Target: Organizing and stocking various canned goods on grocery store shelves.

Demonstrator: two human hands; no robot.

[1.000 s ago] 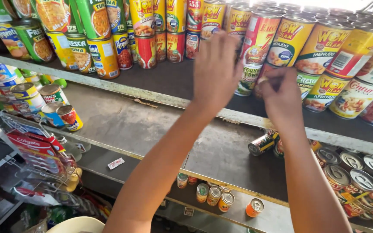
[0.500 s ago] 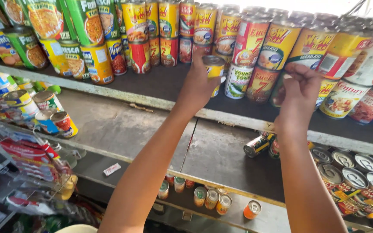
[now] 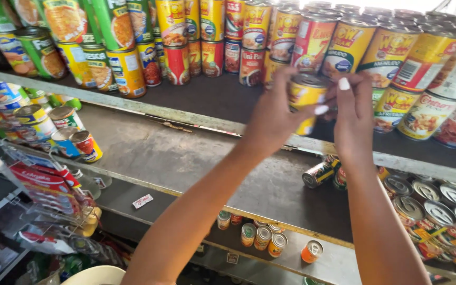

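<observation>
Right now a yellow can sits between my two hands, lifted just in front of the top shelf, above its front edge and close to the stacked rows of cans behind it. My left hand wraps the can's left side, the thumb reaching across its face, so that grip is pressed closed on the can. My right hand pinches the can's upper right rim with fingertips curled over the lid. Both forearms rise steeply from the lower edge of view and converge at the can, wrists bent forward toward the shelf. Below, a fallen can lies on its side on the middle shelf.
</observation>
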